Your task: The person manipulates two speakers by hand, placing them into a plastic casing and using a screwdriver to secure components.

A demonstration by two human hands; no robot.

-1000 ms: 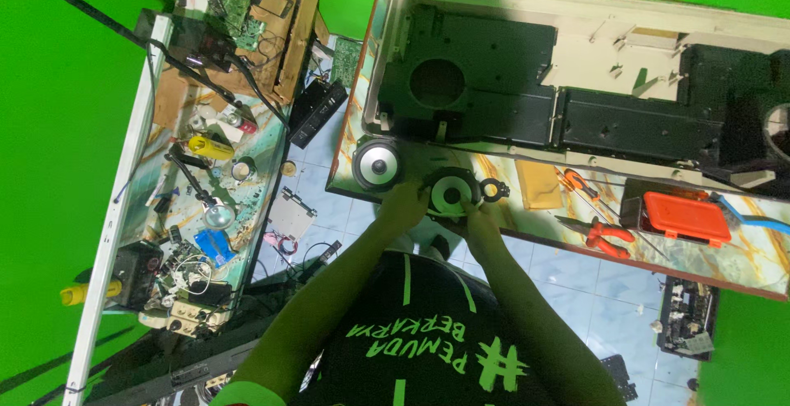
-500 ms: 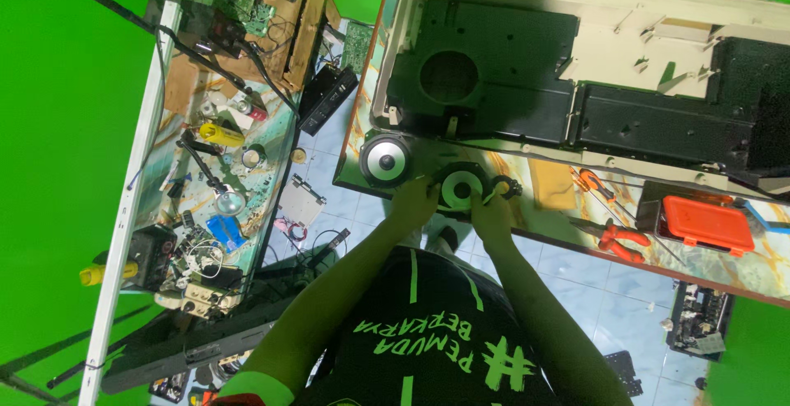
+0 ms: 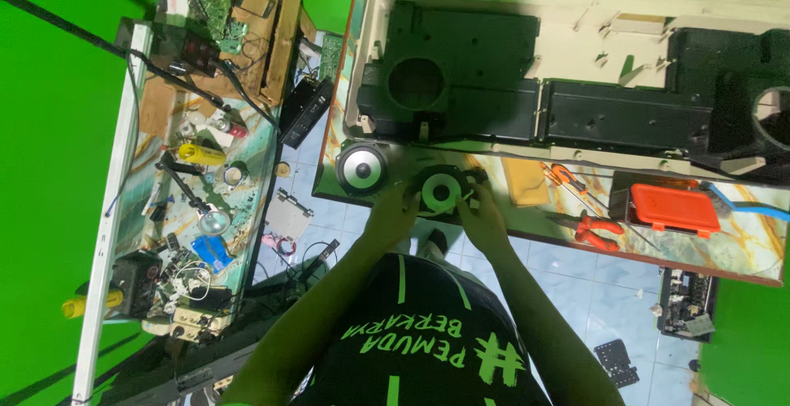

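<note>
A round speaker driver (image 3: 441,194), black-framed with a pale green cone, is held at the near edge of the counter (image 3: 741,250), in front of the long black-and-cream casing (image 3: 527,85) that lies opened there. The left hand (image 3: 392,208) is closed around the driver's left rim, and the right hand (image 3: 481,213) is curled against its right side; how firmly each grips cannot be told from above. A second, grey-coned speaker (image 3: 362,169) rests just to the left of the held one, and a round opening (image 3: 415,83) shows in the casing beyond it. The step in hand is judged to be the handling of a loose driver beside the casing; a steady two-handed hold would be called for in any further move, with wires kept clear. Orange-handled pliers (image 3: 597,229) and an orange box (image 3: 672,208) lie to the right, untouched.
</note>
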